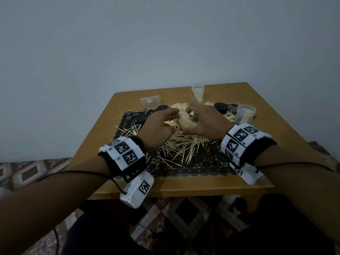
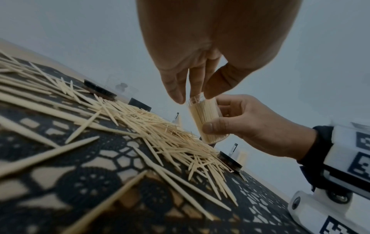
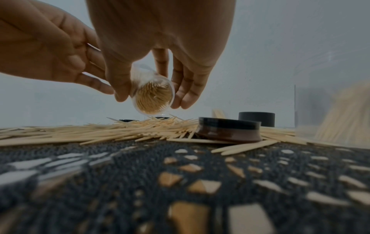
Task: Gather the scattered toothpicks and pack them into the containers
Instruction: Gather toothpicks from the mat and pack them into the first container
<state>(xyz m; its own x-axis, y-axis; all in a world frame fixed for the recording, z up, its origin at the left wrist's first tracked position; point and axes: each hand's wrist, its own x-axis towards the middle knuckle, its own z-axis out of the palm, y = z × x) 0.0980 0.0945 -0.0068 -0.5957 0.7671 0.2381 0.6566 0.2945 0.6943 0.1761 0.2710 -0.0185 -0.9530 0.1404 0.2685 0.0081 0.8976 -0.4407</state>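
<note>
Loose toothpicks (image 1: 184,142) lie in a heap on a black lace mat (image 1: 202,166) on a wooden table. My right hand (image 1: 192,115) holds a small clear container (image 1: 184,121) packed with toothpicks, tilted above the heap. In the right wrist view, the thumb and fingers of my right hand (image 3: 150,101) wrap round this container (image 3: 154,95). My left hand (image 1: 176,115) reaches to its mouth. In the left wrist view, my left hand (image 2: 194,96) pinches thumb against fingertips on toothpick ends at the rim of the container (image 2: 208,121).
Two more clear containers with toothpicks stand upright, one at the back (image 1: 197,94) and one at the right (image 1: 245,115). Black lids (image 1: 162,108) (image 1: 141,118) (image 1: 219,106) lie on the mat. A clear flat box (image 1: 150,102) sits back left. The table's front edge (image 1: 184,190) is near my wrists.
</note>
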